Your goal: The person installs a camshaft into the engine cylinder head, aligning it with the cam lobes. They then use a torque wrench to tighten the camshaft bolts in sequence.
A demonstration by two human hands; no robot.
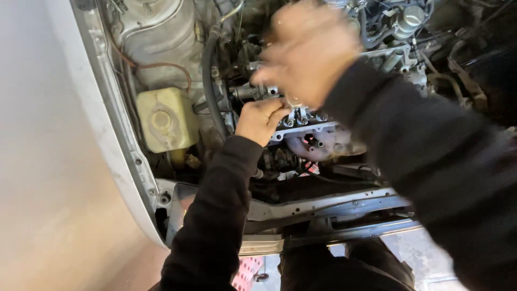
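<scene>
1. The landmark is the metal manifold flange (304,128), a pale bracket with a row of bolts that runs left to right across the middle of the engine bay; its long axis lies roughly level in the head view, tilting slightly upward to the right.
2. The left hand (261,119) sits at the left end of the flange, touching it; it is clenched into a fist, and whether it grips a tool or a bolt inside the fist cannot be told.
3. The right hand (307,51) hovers just above the flange and is badly blurred; the fingers look curled and something small and shiny shows under the palm, but what it holds, if anything, cannot be told.
4. The left hand is the nearer of the two to the flange; the right hand stands over its middle, so the flange lies below and between both hands.
5. Well to the left of the flange stands a yellowed plastic reservoir (164,119) with its round cap on; its contents are hidden.
6. A black hose (210,81) runs upward between the reservoir and the flange; the silver fender edge (116,140) lies farther left; the front crossmember (328,207) lies below the flange.
</scene>
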